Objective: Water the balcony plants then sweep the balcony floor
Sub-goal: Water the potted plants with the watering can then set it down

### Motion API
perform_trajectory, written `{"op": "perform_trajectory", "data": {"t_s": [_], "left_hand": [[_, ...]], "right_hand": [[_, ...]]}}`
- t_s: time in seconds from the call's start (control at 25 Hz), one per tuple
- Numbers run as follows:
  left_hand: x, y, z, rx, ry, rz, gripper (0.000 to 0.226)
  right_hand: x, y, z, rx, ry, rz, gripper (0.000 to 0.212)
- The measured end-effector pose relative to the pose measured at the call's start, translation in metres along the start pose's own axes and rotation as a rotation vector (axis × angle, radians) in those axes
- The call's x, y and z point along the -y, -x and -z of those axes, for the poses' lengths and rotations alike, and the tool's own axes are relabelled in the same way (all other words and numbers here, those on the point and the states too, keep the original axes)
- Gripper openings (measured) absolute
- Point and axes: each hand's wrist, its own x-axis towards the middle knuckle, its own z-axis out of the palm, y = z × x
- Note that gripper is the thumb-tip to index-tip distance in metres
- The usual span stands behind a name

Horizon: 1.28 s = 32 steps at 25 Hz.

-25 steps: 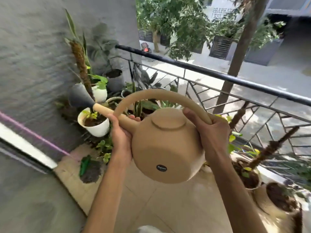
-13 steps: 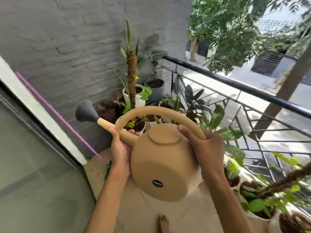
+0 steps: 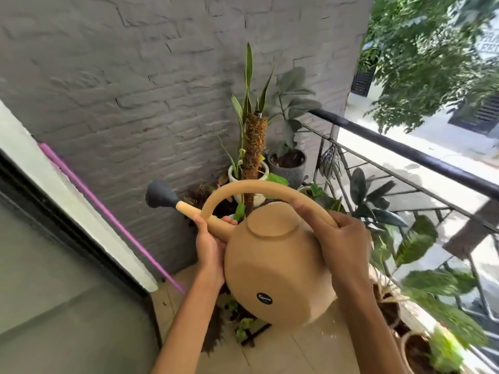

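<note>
I hold a round tan watering can point(image 3: 278, 268) in front of me with both hands. My left hand point(image 3: 209, 244) grips the base of its spout, whose grey rose point(image 3: 159, 196) points left toward the brick wall. My right hand point(image 3: 344, 244) is wrapped around the right end of the arched handle. Behind the can, in the corner, stand a white pot with a moss pole plant point(image 3: 252, 149) and a grey ribbed pot point(image 3: 290, 164). More leafy potted plants point(image 3: 421, 344) line the railing at the right.
A grey brick wall point(image 3: 135, 90) closes the far end. A purple stick point(image 3: 108, 211) leans against it beside a door frame point(image 3: 67, 195) at the left. The black metal railing point(image 3: 421, 157) runs along the right. Beige floor tiles point(image 3: 297, 352) show below the can.
My view has swung left toward the wall corner, so the plants moved right in view. The can stays held the same way, its spout raised slightly and aimed nearer the wall.
</note>
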Motion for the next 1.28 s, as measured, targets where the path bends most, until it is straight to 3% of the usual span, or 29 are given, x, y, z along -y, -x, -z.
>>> {"op": "perform_trajectory", "data": {"t_s": [0.24,0.4,0.6,0.8,1.04,1.28], "left_hand": [[-0.051,-0.107,-0.049,-0.041,0.016,0.09,0.069],[-0.073,-0.185,-0.056,-0.023,0.005,0.2,0.073],[-0.098,-0.265,-0.068,0.01,0.024,0.286,0.078],[-0.127,-0.336,-0.065,-0.017,0.007,0.351,0.08],[-0.141,-0.382,-0.065,-0.055,0.026,0.384,0.096],[-0.148,-0.406,-0.058,-0.083,0.024,0.417,0.095]], "right_hand": [[0.019,-0.083,-0.066,-0.042,0.0,-0.039,0.06],[0.032,-0.132,-0.121,-0.048,0.04,-0.002,0.066],[0.057,-0.189,-0.187,-0.04,0.055,-0.033,0.048],[0.071,-0.239,-0.251,-0.058,0.092,-0.083,0.049],[0.078,-0.262,-0.294,-0.051,0.136,-0.114,0.041],[0.084,-0.272,-0.32,-0.054,0.182,-0.144,0.036]]}}
